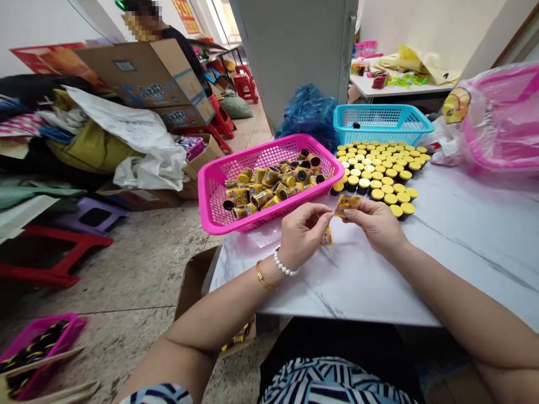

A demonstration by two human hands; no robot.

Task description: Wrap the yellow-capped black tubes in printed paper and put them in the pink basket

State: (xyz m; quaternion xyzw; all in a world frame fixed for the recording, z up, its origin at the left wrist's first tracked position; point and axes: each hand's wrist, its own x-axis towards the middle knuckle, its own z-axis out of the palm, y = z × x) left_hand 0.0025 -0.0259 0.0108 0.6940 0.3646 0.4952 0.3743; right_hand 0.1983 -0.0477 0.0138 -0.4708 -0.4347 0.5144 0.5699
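Dozens of yellow-lidded jars (376, 193) stand on a white marble table (471, 252) beside a pink basket (206, 191) of wrapped jars; red stools (245, 87) sit on the tiled floor (138, 269). One small printed yellow wrapper (347, 205) hangs above the table, pinched between the closed fingertips of the left hand (300, 235) and the right hand (376, 224).

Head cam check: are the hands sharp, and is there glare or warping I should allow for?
Head view: the left hand, right hand and small yellow packet look reasonably sharp; soft glare lies on the marble table beside the pink basket; the wide lens bends the frame's edges, so the grey pillar leans.
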